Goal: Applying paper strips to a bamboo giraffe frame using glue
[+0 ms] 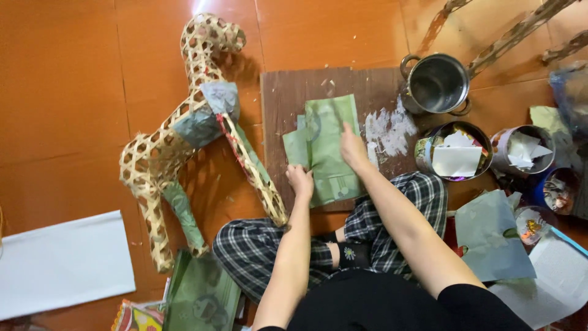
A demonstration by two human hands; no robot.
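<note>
We press a sheet of pale green printed paper (327, 150) flat on a worn brown wooden board (288, 92) that lies on the orange tiled floor (61, 92) in front of our crossed legs in dark plaid trousers (257, 245). Our left hand (301, 181) rests on the sheet's near left edge, fingers curled down onto it; whether they pinch the paper we cannot tell. Our right hand (352, 147) lies on the middle of the sheet, fingers stretched out flat and released, holding nothing. White smears of dried paste (389, 130) mark the board just right of the paper. Left of the board stands an animal-shaped frame of woven bamboo strips (177, 135), partly covered with green-grey paper patches. Beyond the board's right corner sits a steel pot with two handles (436, 84), and nearer us a round tin holding white paper scraps (454, 152), with more tins (520, 150) beside it. A loose grey-green paper sheet (490, 236) lies by our right knee, a large white sheet (64, 263) far left, and a stack of green printed papers (202, 297) by our left knee
</note>
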